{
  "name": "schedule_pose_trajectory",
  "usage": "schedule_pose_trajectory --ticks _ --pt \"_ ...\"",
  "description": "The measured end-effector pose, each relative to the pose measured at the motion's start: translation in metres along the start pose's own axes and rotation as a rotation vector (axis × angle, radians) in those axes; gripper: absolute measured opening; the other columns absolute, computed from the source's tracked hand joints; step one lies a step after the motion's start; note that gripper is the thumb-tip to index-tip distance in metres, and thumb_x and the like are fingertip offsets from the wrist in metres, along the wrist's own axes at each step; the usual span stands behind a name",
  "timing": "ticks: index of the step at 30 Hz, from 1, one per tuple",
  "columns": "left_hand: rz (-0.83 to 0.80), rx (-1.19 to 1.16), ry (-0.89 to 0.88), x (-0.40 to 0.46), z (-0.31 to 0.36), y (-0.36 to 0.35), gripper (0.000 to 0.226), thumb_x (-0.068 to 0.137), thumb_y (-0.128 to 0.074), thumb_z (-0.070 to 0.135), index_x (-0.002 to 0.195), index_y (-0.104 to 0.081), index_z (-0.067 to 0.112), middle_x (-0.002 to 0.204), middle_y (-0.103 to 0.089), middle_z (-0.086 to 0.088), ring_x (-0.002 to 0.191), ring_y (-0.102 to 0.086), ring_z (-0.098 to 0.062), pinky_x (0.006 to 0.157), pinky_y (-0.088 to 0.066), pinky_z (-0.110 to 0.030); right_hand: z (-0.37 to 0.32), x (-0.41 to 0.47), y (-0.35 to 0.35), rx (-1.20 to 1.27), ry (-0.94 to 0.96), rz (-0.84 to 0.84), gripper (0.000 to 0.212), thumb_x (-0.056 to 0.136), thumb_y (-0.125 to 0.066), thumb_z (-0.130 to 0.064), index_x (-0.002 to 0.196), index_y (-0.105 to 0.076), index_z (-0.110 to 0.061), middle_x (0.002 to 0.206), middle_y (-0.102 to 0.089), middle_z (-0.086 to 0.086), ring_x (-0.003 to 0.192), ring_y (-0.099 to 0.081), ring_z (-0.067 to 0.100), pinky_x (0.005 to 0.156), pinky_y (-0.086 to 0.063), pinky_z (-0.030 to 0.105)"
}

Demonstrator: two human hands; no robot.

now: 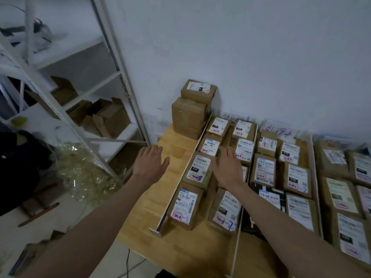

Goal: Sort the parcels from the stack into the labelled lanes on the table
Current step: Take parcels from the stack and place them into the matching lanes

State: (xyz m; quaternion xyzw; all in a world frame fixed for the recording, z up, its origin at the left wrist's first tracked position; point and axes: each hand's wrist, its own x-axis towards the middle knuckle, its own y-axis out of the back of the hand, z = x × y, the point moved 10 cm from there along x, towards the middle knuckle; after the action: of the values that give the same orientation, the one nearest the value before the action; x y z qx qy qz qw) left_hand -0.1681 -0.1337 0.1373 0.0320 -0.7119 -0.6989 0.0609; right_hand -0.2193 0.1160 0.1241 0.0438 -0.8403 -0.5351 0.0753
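Dim, cool, bluish cast throughout; flat, even light, source not visible. Soft, weak shadows under forearms and between parcels [197,173]. No glare. Motion blur across shelving [84,91] at left and parcel labels at right edge. Wide-angle bowing of uprights and bench [160,189] edges. Small print illegible.

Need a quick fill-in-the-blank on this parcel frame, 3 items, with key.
1. The stack of parcels stands at the table's far ____ corner.
2. Both the left hand and the right hand hold ____.
3. The dividers between lanes are coloured ____.

Missing words: left; nothing; white
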Motion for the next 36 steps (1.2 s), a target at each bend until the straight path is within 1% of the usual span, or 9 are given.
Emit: schedule_pose_trajectory --ticks 7,10,15,20,25,29,32,34,36 --pt "-0.013 -0.024 -0.081 0.11 -0.018 -0.007 0.053 0.1 -0.036 0.051 0.134 -0.053 0.014 0.133 -0.057 -0.006 0.125 -0.051 -0.026 0.109 -0.037 -0.042 -0.01 0.073 -0.016 0.012 -0.127 0.025 0.043 0.102 -0.04 -0.041 0.132 -0.046 -0.01 0.131 -0.053 0.009 0.119 -0.05 0.026 0.097 -0.045 0.041" --pt "-0.031 -0.041 -0.112 0.161 -0.024 -0.007 0.056 0.101 -0.036 0.05 0.139 -0.05 0.011 0.139 -0.053 -0.008 0.13 -0.047 -0.028 0.112 -0.033 -0.044 -0.018 0.108 -0.019 0.043 -0.189 0.041 0.046 0.102 -0.041 -0.04 0.138 -0.042 -0.011 0.135 -0.051 0.009 0.121 -0.05 0.027 0.097 -0.046 0.042" --pt "-0.026 -0.072 -0.172 0.244 -0.033 -0.011 0.057 0.102 -0.035 0.048 0.138 -0.049 0.007 0.14 -0.051 -0.013 0.129 -0.047 -0.032 0.111 -0.031 -0.045 -0.025 0.174 -0.028 0.105 -0.292 0.064 0.042 0.102 -0.042 -0.038 0.134 -0.044 -0.011 0.127 -0.054 0.011 0.111 -0.054 0.025 0.092 -0.05 0.044" --pt "-0.065 -0.122 -0.16 0.311 -0.038 -0.028 0.058 0.102 -0.034 0.049 0.14 -0.047 0.007 0.141 -0.049 -0.014 0.129 -0.046 -0.032 0.11 -0.032 -0.045 -0.023 0.22 -0.05 0.161 -0.386 0.044 0.049 0.103 -0.041 -0.039 0.14 -0.039 -0.008 0.133 -0.052 0.013 0.118 -0.054 0.028 0.095 -0.05 0.046" --pt "-0.146 -0.211 -0.091 0.361 -0.042 -0.058 0.06 0.101 -0.037 0.051 0.141 -0.045 0.006 0.141 -0.048 -0.014 0.13 -0.045 -0.032 0.107 -0.033 -0.046 -0.02 0.263 -0.085 0.303 -0.486 -0.01 0.052 0.103 -0.042 -0.039 0.143 -0.036 -0.006 0.135 -0.051 0.015 0.124 -0.052 0.031 0.099 -0.046 0.046" --pt "-0.205 -0.284 -0.057 0.386 -0.043 -0.083 0.062 0.101 -0.039 0.052 0.143 -0.042 0.007 0.142 -0.047 -0.015 0.13 -0.044 -0.033 0.105 -0.035 -0.046 -0.013 0.291 -0.116 0.414 -0.552 -0.055 0.043 0.103 -0.043 -0.041 0.125 -0.046 -0.004 0.113 -0.06 0.015 0.103 -0.061 0.029 0.085 -0.052 0.042" --pt "-0.302 -0.467 -0.001 0.399 -0.044 -0.108 0.064 0.1 -0.043 0.051 0.145 -0.04 0.004 0.142 -0.047 -0.018 0.13 -0.046 -0.035 0.105 -0.039 -0.047 -0.01 0.303 -0.135 0.496 -0.614 -0.087 0.044 0.104 -0.039 -0.04 0.128 -0.046 -0.003 0.113 -0.059 0.013 0.098 -0.058 0.025 0.084 -0.05 0.04" --pt "-0.349 -0.602 0.006 0.404 -0.042 -0.121 0.064 0.099 -0.046 0.052 0.141 -0.044 0.003 0.135 -0.054 -0.019 0.122 -0.052 -0.035 0.101 -0.045 -0.048 -0.011 0.308 -0.142 0.546 -0.625 -0.091 0.041 0.105 -0.039 -0.035 0.131 -0.046 -0.003 0.111 -0.057 0.01 0.094 -0.056 0.021 0.081 -0.047 0.036" --pt "-0.342 -0.675 0.009 0.405 -0.041 -0.126 0.06 0.098 -0.049 0.051 0.134 -0.05 0.003 0.126 -0.059 -0.017 0.113 -0.057 -0.034 0.095 -0.049 -0.048 -0.011 0.31 -0.146 0.599 -0.628 -0.066 0.039 0.106 -0.041 -0.031 0.132 -0.048 -0.003 0.106 -0.057 0.007 0.09 -0.056 0.019 0.082 -0.05 0.037"
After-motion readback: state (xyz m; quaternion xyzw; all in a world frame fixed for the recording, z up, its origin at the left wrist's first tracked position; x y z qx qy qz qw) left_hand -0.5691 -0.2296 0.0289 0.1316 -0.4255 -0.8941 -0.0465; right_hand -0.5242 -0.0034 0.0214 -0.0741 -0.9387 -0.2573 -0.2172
